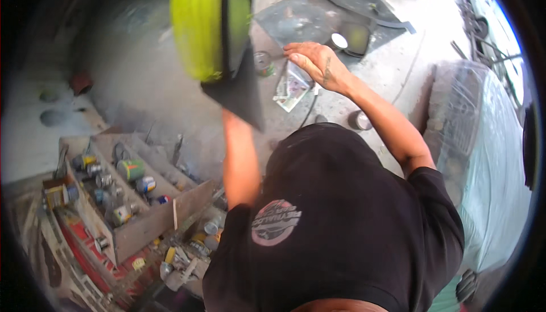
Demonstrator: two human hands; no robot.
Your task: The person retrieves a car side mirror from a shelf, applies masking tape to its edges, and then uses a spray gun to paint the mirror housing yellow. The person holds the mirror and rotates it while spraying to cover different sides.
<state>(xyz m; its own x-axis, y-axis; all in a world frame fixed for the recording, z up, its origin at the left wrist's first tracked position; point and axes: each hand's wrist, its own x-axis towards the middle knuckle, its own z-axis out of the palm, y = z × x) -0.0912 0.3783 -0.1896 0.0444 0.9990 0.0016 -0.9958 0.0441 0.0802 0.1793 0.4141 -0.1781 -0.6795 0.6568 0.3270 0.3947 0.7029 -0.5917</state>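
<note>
A curved, ribbed lime-yellow piece (196, 25) with a black edge and a black pointed flap (236, 93) fills the upper middle, close to view. My left forearm (242, 161) reaches up behind this flap, which hides the hand, so its grip does not show. To the right, my right hand (318, 67) is raised with its fingers stretched out and the thumb alongside; nothing shows clearly in it. Just below its fingers lies a clear plastic bag (293, 87) with a printed sheet. A small glass jar (263, 62) stands left of the fingertips.
A dark sheet (296, 19) lies on the concrete floor, with a black tray (357, 36) and a white-topped can (339, 41) on it. Another can (361, 120) stands near my right forearm. A wooden rack (153, 221) of cans is lower left; plastic-covered goods (478, 141) stand right.
</note>
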